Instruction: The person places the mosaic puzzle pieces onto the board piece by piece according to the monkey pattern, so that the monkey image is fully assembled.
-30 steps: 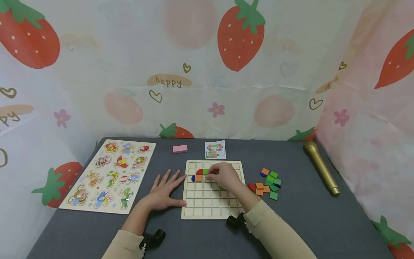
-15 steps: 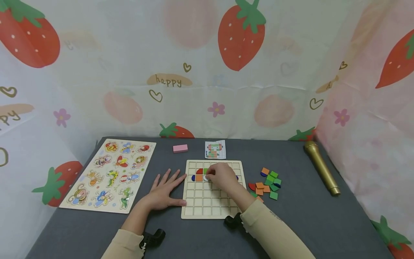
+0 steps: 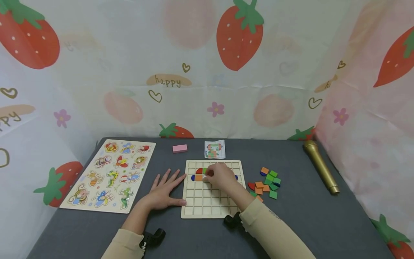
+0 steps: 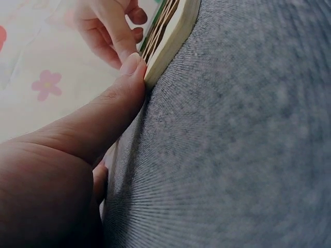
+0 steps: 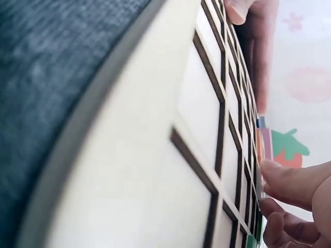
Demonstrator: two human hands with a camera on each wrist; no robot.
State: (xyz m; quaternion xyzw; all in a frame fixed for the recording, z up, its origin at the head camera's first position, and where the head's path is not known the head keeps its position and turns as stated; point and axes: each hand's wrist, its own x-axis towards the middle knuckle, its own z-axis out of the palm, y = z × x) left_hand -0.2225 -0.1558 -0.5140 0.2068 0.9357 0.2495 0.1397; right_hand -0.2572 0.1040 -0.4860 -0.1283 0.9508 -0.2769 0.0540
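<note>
The wooden grid board [image 3: 207, 212] lies flat in front of me. Red [image 3: 198, 171], orange [image 3: 198, 178], blue [image 3: 193, 177] and green [image 3: 205, 170] pieces sit in its upper cells. My right hand [image 3: 221, 177] is over those rows, thumb and fingers pinching a small whitish tile [image 5: 259, 182] low against the board; its shape is mostly hidden. Another blue piece [image 3: 237, 177] shows beyond the knuckles. With fingers spread, my left hand [image 3: 163, 196] rests on the table, its thumb [image 4: 116, 111] touching the board's left edge.
Loose orange, green, red and blue tiles [image 3: 270, 180] lie right of the board. Behind it are a printed pattern card [image 3: 215, 149] and a pink block [image 3: 179, 148]. An insect picture puzzle [image 3: 113, 172] lies left, a gold cylinder [image 3: 321, 167] far right.
The right hand has shifted slightly at the same cell; the whitish tile that showed under its fingertips half a second ago is now mostly covered. The left hand keeps its place.
</note>
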